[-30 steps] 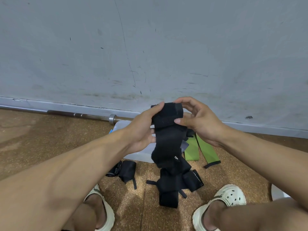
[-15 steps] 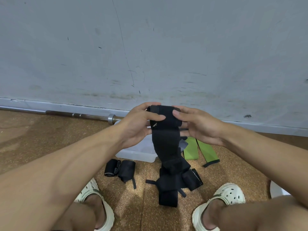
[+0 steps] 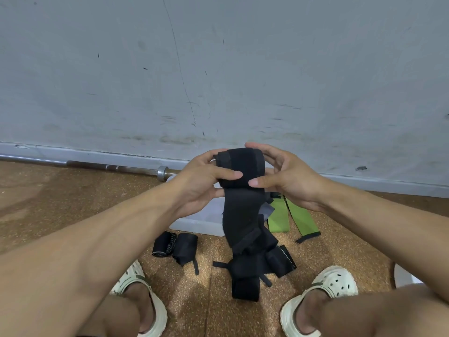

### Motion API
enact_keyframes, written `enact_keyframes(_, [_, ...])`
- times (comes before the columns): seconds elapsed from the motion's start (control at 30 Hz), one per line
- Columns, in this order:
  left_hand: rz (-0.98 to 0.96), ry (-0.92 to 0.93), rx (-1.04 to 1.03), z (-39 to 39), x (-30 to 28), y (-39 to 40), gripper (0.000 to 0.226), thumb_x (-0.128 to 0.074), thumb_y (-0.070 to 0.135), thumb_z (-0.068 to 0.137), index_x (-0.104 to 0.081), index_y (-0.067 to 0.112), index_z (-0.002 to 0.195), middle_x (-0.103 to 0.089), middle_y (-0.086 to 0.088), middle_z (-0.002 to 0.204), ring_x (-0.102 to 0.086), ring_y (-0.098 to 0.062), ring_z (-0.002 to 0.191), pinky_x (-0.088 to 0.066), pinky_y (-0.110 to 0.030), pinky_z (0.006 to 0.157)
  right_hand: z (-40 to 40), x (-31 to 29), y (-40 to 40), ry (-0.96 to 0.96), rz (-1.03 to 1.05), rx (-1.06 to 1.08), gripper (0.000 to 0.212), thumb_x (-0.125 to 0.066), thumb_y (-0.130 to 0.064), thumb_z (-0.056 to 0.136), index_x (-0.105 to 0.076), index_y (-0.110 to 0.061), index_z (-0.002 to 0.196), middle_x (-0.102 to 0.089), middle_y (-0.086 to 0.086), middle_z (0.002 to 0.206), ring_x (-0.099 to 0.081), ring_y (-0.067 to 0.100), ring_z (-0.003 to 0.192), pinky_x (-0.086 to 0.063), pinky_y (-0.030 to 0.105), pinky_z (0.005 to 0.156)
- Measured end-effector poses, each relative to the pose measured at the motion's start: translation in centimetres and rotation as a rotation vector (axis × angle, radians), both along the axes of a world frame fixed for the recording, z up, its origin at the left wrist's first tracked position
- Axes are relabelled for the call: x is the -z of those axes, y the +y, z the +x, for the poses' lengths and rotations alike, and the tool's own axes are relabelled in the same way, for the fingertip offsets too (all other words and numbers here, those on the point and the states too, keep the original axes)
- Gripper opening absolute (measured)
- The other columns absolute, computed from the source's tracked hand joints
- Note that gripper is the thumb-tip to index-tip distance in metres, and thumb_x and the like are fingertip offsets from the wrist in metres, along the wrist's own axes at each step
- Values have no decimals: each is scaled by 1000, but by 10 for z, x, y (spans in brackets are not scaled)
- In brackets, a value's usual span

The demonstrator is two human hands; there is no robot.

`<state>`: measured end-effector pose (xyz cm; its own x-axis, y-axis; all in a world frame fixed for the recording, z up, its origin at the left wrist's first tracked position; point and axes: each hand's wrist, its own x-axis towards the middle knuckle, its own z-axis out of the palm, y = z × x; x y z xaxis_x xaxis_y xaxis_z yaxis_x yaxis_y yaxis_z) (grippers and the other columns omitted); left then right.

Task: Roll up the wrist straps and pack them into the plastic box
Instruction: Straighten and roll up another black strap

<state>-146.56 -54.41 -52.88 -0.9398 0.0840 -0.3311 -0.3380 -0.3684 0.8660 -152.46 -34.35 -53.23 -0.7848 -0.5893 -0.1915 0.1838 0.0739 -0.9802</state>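
I hold a black wrist strap (image 3: 240,166) in the air before me, its top end wound into a thick roll. My left hand (image 3: 201,181) grips the roll's left side, thumb across its front. My right hand (image 3: 284,176) grips the right side, thumb on the front too. The strap's loose tail (image 3: 240,215) hangs down toward a heap of black straps (image 3: 252,268) on the floor. Two rolled black straps (image 3: 175,245) lie left of the heap. The clear plastic box (image 3: 199,222) sits behind them, mostly hidden by my hands.
Two green straps (image 3: 289,215) lie flat right of the box. A steel barbell (image 3: 109,166) runs along the foot of the grey wall. My feet in pale clogs (image 3: 332,285) flank the heap on the cork-coloured floor. A white object (image 3: 403,276) shows at the right edge.
The roll has grown thicker as both hands turned it, and the hanging tail has shortened. My thumbs now lie across the roll's front.
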Motion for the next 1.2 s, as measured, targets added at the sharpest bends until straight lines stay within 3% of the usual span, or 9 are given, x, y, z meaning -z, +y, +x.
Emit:
enact_keyframes(0.17, [-187,92,-42,-1,1,1,60,-71,-22,76,-63,15,123,-67,-4,115,-71,-20,98,-63,-40,81,0,-3,0,-216,-54,-63,58,-71,-11,89,-57,-29,142,-63,11,140,-65,34,124,-54,49,104])
enact_keyframes(0.33, [-364,194,-56,3,7,4,66,-66,-31,66,-66,19,108,-65,-5,97,-65,-19,87,-59,-39,77,3,-2,-3,-326,-44,-93,46,-61,-41,98,-63,-17,137,-61,17,140,-71,37,109,-59,41,85])
enact_keyframes(0.47, [-372,195,-53,4,7,6,67,-65,-30,68,-65,19,114,-63,-7,104,-65,-18,88,-58,-39,78,3,-3,-6,-307,-63,7,43,-65,-31,97,-62,-6,133,-65,21,132,-72,36,106,-61,41,83])
enact_keyframes(0.6, [-202,80,-45,4,4,8,62,-78,-10,78,-59,18,129,-66,-6,117,-70,-18,99,-61,-36,82,4,-7,-7,-261,-121,71,32,-68,-13,92,-64,-10,124,-66,13,117,-71,29,95,-61,37,82])
enact_keyframes(0.73, [-83,-25,-45,3,0,10,51,-80,21,85,-61,11,131,-76,0,97,-74,-12,90,-62,-40,86,3,-7,-6,-168,-139,85,32,-69,1,86,-65,-16,112,-63,9,113,-69,25,99,-60,37,84])
enact_keyframes(0.83, [-62,-110,10,5,-1,11,32,-72,31,92,-71,14,119,-78,3,83,-73,-21,101,-60,-43,94,3,-6,-5,-123,-150,99,38,-67,11,86,-66,-17,110,-62,5,119,-69,23,96,-60,36,78])
enact_keyframes(0.93, [-61,-119,29,5,0,10,27,-72,23,93,-73,13,118,-79,0,95,-71,-24,111,-59,-39,96,2,-4,-4,-126,-120,106,49,-68,6,88,-64,-21,128,-63,-3,132,-70,19,103,-59,34,78])
enact_keyframes(1.03, [-76,-80,12,2,1,8,39,-74,3,88,-65,11,126,-77,-7,112,-72,-23,110,-60,-40,94,0,-2,-4,-204,-96,140,59,-74,-13,86,-56,-24,141,-73,-4,121,-70,22,112,-61,36,80])
enact_keyframes(1.2, [-161,23,-38,2,7,5,66,-71,-21,78,-58,16,130,-66,-7,124,-72,-25,106,-62,-40,85,2,2,-4,-277,65,-5,55,-71,-44,86,-66,-13,132,-69,14,132,-67,32,121,-57,47,96])
